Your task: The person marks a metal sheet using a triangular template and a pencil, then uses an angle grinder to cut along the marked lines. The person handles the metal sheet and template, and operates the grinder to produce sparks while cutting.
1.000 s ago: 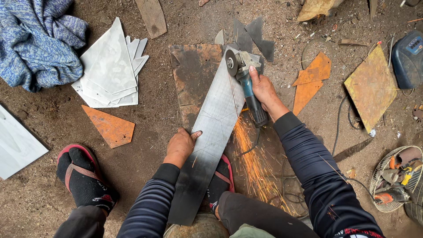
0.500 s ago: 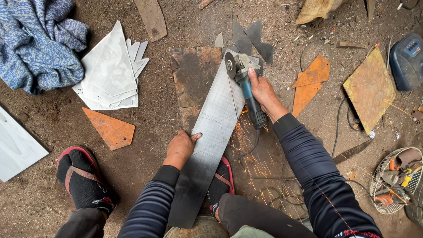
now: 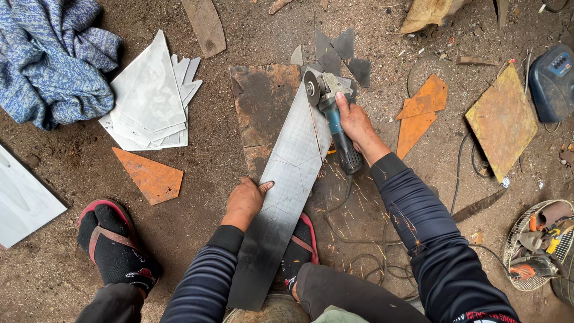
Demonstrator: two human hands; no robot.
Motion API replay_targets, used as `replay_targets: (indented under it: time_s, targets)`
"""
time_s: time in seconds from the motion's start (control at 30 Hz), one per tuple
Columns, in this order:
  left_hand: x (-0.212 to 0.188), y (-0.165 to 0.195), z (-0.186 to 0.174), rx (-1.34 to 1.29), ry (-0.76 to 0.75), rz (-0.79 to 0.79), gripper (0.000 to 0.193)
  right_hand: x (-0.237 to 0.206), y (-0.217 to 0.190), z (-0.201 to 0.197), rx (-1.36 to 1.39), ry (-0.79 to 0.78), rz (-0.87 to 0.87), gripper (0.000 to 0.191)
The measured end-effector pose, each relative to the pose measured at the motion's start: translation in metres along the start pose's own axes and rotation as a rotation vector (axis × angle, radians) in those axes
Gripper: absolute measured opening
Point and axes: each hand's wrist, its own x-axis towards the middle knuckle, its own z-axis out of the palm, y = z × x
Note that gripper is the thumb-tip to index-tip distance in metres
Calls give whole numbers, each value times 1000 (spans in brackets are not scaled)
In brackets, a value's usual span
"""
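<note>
right hand [image 3: 357,127]: fingers wrapped fully round the body of an angle grinder [image 3: 332,116], firm closed grip
grinder disc: at the far end from the grip, on the upper end of the metal strip [image 3: 286,185]; exact contact line hard to make out, probably on the strip's right edge
sparks: a few orange specks below and right of the grip, over the dark floor and the right sleeve
left hand [image 3: 244,202]: flat, palm down, pressing the strip's left edge, thumb lying across the sheet; not closed round anything
metal strip: long grey sheet, runs diagonally from the person's knees up to the disc, lies over a rusty plate [image 3: 263,107]
right foot: sandal [image 3: 299,245] just right of the left hand, partly under the strip
cable [image 3: 353,239]: trails from the grinder's tail, loops on the ground below the right-hand grip
far left of the left hand: stack of cut grey sheets [image 3: 152,98], orange triangle offcut [image 3: 149,174], blue cloth [image 3: 51,60]
</note>
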Motion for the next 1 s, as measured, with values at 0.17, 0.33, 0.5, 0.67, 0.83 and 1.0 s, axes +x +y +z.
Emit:
replay_targets:
  time_s: [0.17,0.33,0.5,0.67,0.83,1.0]
  targets:
    - [1,-2,1,-4,2,8,84,3,2,1,22,-14,22,82]
    - [2,-2,2,10,15,15,84,-1,-9,0,106,-45,71,79]
    - [2,-1,2,19,-2,7,86,-8,-17,-2,198,-81,76,77]
    - [1,-1,2,20,-1,1,87,-11,-17,-1,279,-108,85,74]
    - [0,-1,2,13,-1,10,86,-4,-14,0,105,-43,36,81]
    - [2,-2,4,14,6,12,87,4,-11,0,-8,-11,37,86]
